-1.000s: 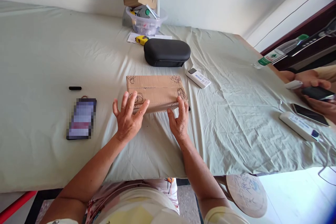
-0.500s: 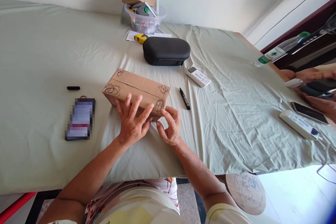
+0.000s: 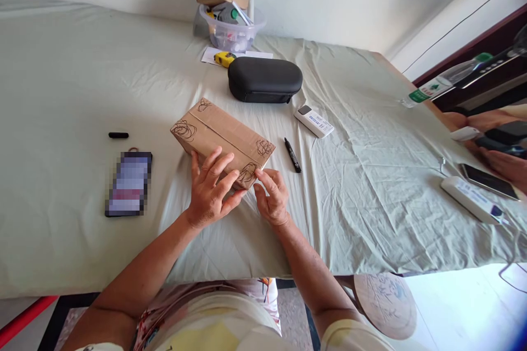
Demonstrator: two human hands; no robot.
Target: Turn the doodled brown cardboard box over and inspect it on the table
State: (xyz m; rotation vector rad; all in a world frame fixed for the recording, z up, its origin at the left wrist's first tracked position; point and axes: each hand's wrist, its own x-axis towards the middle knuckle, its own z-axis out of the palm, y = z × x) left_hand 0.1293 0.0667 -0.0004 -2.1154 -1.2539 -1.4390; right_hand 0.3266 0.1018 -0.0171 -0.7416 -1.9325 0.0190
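Observation:
A brown cardboard box (image 3: pixel 224 134) sits at an angle on the cloth in front of me, with black scribbled circles at its top corners and a seam along its top. My left hand (image 3: pixel 209 189) holds its near side, fingers spread over the top edge and thumb low by the near corner. At the right near corner, the bent fingers of my right hand (image 3: pixel 272 194) grip the box; part of that contact is hidden. A capless black marker (image 3: pixel 292 155) lies right of the box, and its black cap (image 3: pixel 118 135) lies to the left.
A phone (image 3: pixel 129 184) lies at left. Behind the box are a black zip case (image 3: pixel 265 80), a yellow tape measure (image 3: pixel 224 58) and a plastic basin (image 3: pixel 233 35). White devices (image 3: pixel 313 122) and a bottle (image 3: pixel 432 89) lie rightward. Another person's hands (image 3: pixel 502 153) hold something dark at far right.
The box has turned clockwise, its left end swinging away from me and to the right. Both hands stay on it, with my right hand shifted slightly right.

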